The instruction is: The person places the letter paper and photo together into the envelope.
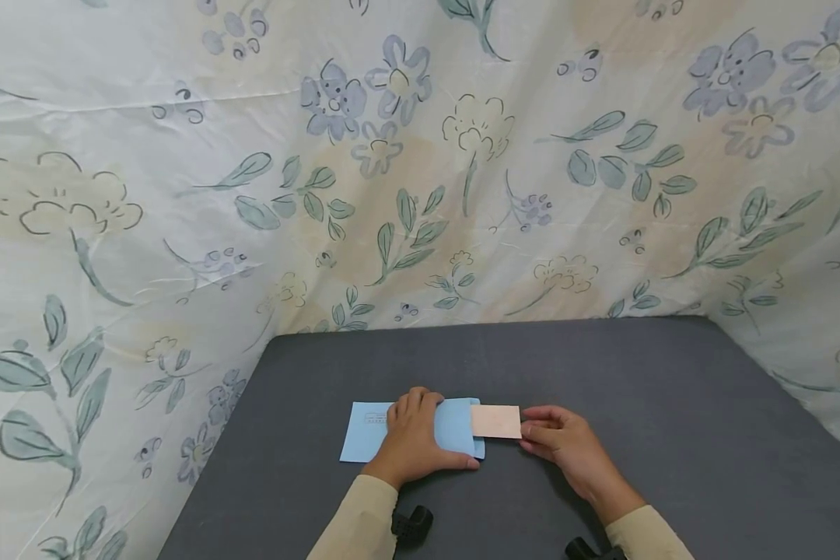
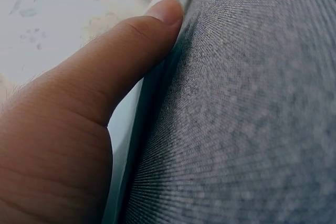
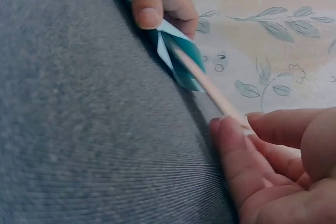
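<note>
A light blue envelope (image 1: 455, 424) lies on the dark grey surface, its mouth facing right. My left hand (image 1: 414, 439) grips it across its width, fingers over the far edge and thumb along the near edge. The envelope's mouth (image 3: 191, 59) gapes in the right wrist view. A pale pink card or folded paper (image 1: 497, 421) sticks out of that mouth, its left part hidden inside. Between thumb and fingers, my right hand (image 1: 563, 447) pinches the card's outer end. In the left wrist view, the left thumb (image 2: 142, 35) covers part of the envelope.
The grey cloth-like tabletop (image 1: 588, 365) spreads around both hands. A floral fabric (image 1: 420, 194) hangs behind it and along both sides. Black wrist devices (image 1: 413, 526) sit at the cuffs of the beige sleeves (image 1: 357, 521).
</note>
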### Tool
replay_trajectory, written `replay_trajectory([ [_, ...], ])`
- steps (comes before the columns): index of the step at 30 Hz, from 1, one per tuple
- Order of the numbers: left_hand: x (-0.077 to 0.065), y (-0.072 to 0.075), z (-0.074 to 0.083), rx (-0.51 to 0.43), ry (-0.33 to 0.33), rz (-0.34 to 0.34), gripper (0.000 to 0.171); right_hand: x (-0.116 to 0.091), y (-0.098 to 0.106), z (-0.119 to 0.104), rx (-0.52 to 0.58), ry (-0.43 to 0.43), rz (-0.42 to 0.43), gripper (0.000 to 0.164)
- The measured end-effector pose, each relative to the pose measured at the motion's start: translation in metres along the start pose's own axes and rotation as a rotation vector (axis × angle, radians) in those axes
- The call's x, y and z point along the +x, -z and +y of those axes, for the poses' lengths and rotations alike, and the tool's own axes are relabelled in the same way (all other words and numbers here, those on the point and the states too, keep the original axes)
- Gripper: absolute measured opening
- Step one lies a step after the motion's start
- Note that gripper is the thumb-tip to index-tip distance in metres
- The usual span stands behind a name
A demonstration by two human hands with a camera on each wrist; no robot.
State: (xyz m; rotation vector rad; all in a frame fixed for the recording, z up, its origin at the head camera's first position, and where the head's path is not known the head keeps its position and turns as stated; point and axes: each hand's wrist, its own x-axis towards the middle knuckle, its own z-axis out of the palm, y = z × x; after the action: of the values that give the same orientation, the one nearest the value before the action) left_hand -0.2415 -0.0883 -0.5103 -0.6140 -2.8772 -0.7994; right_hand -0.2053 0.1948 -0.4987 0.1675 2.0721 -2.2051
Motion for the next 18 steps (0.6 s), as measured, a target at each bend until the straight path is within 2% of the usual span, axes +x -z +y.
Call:
replay_trajectory([
  [7,0.003,0.003,0.001,-0.002,0.004,-0.007,0.120,0.001,0.002,-0.006,-0.045,-0.032,-0.093,0.046],
  [18,0.008,0.001,0.001,0.002,0.013,-0.009,0.121,0.002,0.005,-0.012,-0.016,-0.033,-0.257,0.054],
])
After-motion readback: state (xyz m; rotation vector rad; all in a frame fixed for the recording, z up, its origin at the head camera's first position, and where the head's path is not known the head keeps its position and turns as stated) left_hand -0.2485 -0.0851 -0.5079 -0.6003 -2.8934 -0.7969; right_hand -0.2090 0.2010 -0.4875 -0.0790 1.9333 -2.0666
